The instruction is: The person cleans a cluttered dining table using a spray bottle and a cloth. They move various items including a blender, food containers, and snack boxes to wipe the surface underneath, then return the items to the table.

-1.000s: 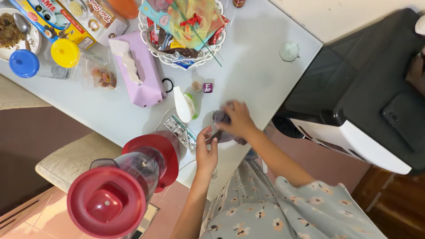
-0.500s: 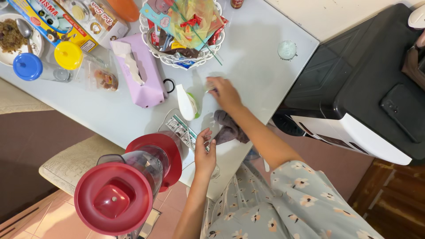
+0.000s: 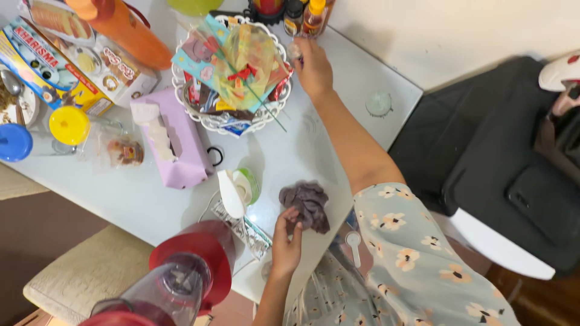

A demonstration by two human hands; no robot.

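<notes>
A pale, glossy worktop [image 3: 338, 102] fills the upper left of the head view, crowded along its far side, with a dark upholstered seat at 3 o'clock and a cushioned stool at 8 o'clock. The left hand [image 3: 286, 241], at about 6 o'clock, rests at the worktop's near edge with its fingertips touching a crumpled grey-purple cloth [image 3: 307, 204]; the fingers look loosely curled against the cloth rather than gripping it. The right hand [image 3: 313, 65] is stretched far out to 12 o'clock, beside the white lattice basket [image 3: 225, 124] of wrapped sweets and just short of a cluster of small bottles [image 3: 302, 15]; its fingers seem pinched around something small at the basket's rim, but what it is cannot be told. Judging by how things lie, small items are being shifted off the open patch of worktop, and the cloth lies bunched, not spread, so any wiping looks not yet begun. A white and green gadget [image 3: 237, 188] and a printed sachet [image 3: 244, 229] lie just left of the cloth, a lilac tissue box [image 3: 175, 145] at 10 o'clock, and a red-based blender [image 3: 181, 271] at 7 o'clock.
</notes>
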